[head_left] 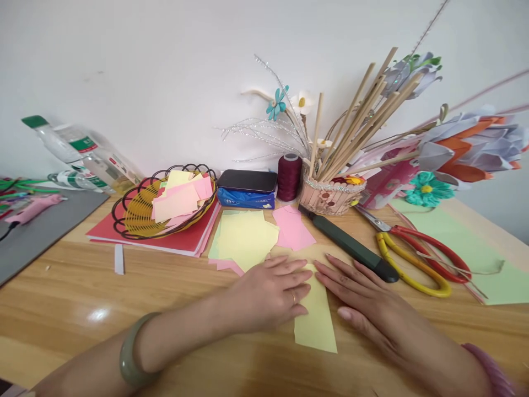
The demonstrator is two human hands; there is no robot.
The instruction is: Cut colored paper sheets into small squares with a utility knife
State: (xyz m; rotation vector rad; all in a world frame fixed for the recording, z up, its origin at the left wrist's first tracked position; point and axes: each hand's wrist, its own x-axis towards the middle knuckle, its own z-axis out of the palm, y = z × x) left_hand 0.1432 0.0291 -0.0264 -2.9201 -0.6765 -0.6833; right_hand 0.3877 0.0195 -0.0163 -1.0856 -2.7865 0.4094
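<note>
A yellow paper strip (316,325) lies lengthwise on the table in front of me. Flat across its left side rests my left hand (275,292), fingers stretched out, with a ring on one finger. My right hand (367,298) is laid flat at the strip's right edge, fingertips touching its upper part. Neither hand grips anything. Just beyond my left hand is a stack of pale yellow paper pieces (243,234) with pink ones under it. Some pink paper pieces (291,229) lie beside that stack. The far end of the strip is partly hidden by my fingers.
A dark green utility knife (351,245) and red-and-yellow scissors (413,253) lie to the right. Behind stand a maroon thread spool (289,179) and a pot (330,196) of wooden sticks. A wicker basket (138,212) of paper sits on red sheets (182,245). Plastic bottles (99,160) lean at left.
</note>
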